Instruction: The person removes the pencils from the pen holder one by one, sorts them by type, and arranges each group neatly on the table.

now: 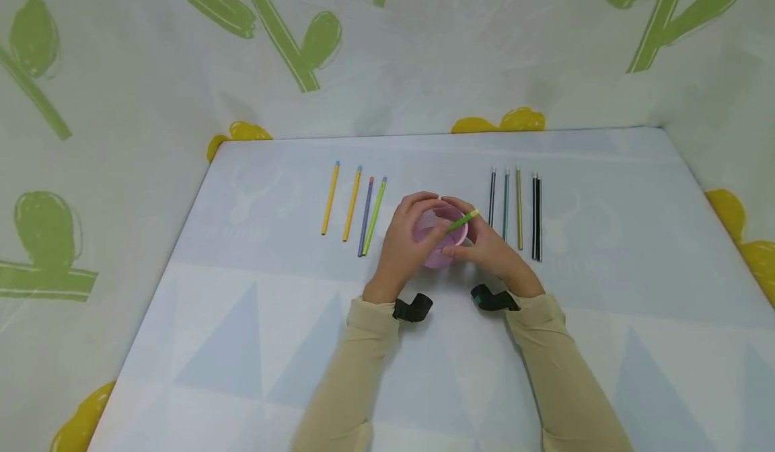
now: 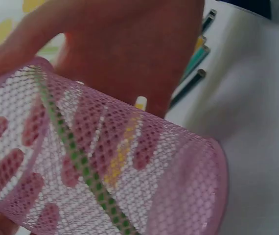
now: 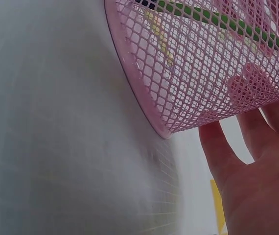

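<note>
A pink mesh pencil cup (image 1: 437,259) is held between both hands, its round mouth facing the head camera. My left hand (image 1: 399,243) curls round its left side, and my right hand (image 1: 492,253) grips the right side, fingertips on the mesh in the right wrist view. One green pencil (image 1: 463,221) stands slanted in the cup, its pale end poking past the rim on the right. Through the mesh in the left wrist view, the same pencil (image 2: 83,164) runs diagonally down inside. The cup's base rim (image 3: 134,88) is close over the table in the right wrist view.
Left of the cup lie two yellow pencils (image 1: 330,198), a purple pencil (image 1: 366,216) and a light green pencil (image 1: 375,216). On the right are several dark pencils (image 1: 536,216), a teal pencil (image 1: 506,203) and an olive pencil (image 1: 519,208). Patterned cloth walls (image 1: 424,68) border the table.
</note>
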`<state>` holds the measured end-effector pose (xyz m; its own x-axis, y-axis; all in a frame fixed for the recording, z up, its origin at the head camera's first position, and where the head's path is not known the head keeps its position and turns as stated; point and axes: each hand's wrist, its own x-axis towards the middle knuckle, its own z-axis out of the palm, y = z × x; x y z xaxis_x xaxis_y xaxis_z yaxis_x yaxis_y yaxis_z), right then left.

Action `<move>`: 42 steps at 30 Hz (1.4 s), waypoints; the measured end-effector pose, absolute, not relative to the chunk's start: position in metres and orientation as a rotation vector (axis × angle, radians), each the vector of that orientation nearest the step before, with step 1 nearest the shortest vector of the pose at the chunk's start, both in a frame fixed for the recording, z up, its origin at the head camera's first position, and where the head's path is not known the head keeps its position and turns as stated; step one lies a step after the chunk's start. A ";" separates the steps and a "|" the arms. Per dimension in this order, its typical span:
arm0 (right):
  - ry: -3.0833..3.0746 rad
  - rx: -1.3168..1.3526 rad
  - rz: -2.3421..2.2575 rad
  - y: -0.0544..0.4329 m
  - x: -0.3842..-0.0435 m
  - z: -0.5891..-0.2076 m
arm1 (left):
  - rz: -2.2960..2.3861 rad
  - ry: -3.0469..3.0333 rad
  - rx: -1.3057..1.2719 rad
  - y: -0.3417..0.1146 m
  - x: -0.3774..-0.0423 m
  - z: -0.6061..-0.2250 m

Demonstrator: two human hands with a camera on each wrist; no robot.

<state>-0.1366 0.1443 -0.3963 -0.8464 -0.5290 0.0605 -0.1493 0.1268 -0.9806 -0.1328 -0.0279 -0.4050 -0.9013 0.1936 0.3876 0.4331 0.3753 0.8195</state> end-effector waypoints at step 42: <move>2.143 -0.667 -1.737 0.137 -0.132 -0.398 | -1.069 -3.048 -0.711 -0.033 -0.140 -0.363</move>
<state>-0.1321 0.1366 -0.3975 -0.8463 -0.5298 0.0555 -0.1639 0.1599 -0.9734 -0.1404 -0.0335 -0.3627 -0.8945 0.4467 -0.0145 0.3398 0.7007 0.6273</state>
